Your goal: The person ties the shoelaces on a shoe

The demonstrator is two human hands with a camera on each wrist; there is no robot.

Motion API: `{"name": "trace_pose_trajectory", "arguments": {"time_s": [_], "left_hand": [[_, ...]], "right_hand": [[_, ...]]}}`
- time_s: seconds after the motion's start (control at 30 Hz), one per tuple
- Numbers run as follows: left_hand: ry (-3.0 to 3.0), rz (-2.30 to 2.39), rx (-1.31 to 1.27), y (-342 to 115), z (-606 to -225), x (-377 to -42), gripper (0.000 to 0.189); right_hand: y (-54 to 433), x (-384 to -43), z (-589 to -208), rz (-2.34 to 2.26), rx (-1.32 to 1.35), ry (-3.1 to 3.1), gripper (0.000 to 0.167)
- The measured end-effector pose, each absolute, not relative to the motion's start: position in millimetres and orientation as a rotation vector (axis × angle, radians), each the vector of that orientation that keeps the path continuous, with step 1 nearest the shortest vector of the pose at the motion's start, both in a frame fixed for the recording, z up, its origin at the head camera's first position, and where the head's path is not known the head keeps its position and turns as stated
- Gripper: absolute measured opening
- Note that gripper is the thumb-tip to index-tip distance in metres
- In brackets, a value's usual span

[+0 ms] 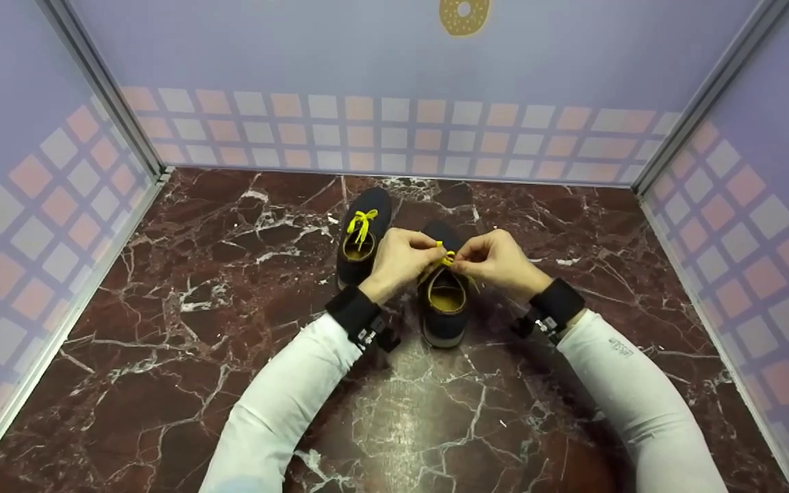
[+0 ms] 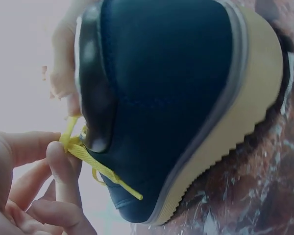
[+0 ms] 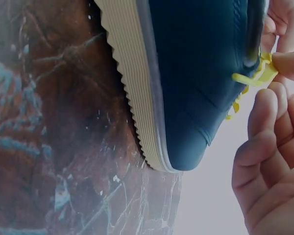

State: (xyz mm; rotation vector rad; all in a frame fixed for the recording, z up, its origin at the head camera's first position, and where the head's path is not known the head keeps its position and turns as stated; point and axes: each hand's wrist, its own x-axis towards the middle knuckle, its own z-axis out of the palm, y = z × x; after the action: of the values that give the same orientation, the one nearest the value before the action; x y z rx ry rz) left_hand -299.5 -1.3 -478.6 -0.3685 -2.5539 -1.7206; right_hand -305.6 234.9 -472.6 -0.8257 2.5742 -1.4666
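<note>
A dark blue shoe (image 1: 444,322) with a yellow lining stands on the floor, toe pointing away from me. Its yellow shoelace (image 2: 95,160) is looped above the tongue, one end hanging down the side. From the left, my left hand (image 1: 401,260) pinches the lace between thumb and index finger. My right hand (image 1: 497,263) comes from the other side, and its thumb and index finger pinch the same lace (image 3: 267,73) close by. Beside my left hand stands a matching shoe (image 1: 370,200), its yellow lace (image 1: 361,222) tied in a bow and partly covered by that hand.
Both shoes rest on a dark red marble floor (image 1: 230,356) with white veins. Purple panels with pink and white squares (image 1: 394,130) rise at the back, left and right. Black wrist bands (image 1: 352,309) with small cameras sit over white sleeves.
</note>
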Motion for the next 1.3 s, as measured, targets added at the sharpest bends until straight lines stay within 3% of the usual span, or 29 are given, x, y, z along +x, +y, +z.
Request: {"name": "trace_pose_trajectory", "arguments": {"time_s": [0.2,0.37,1.03,1.3], "left_hand": [[-2.454,-2.133,-0.293,2.4,-464.6,-289.7,0.011],[-2.452,-2.213,-0.269,4.4,-462.4,-289.0,0.011],[-2.492,-1.94,-0.4,1.8,-459.8,-285.3,0.01],[-2.521,-1.816,-0.422,0.7,-460.4,-284.5,0.01]], "right_hand": [[235.5,-312.2,-471.5,-1.439,-0.838,2.582,0.006],[230.7,-313.9,-470.3,-1.398,-0.879,2.596,0.005],[223.4,-313.6,-476.0,-1.451,-0.992,2.836,0.005],[217.0,-314.0,-470.2,-1.364,-1.027,2.791,0.023]]}}
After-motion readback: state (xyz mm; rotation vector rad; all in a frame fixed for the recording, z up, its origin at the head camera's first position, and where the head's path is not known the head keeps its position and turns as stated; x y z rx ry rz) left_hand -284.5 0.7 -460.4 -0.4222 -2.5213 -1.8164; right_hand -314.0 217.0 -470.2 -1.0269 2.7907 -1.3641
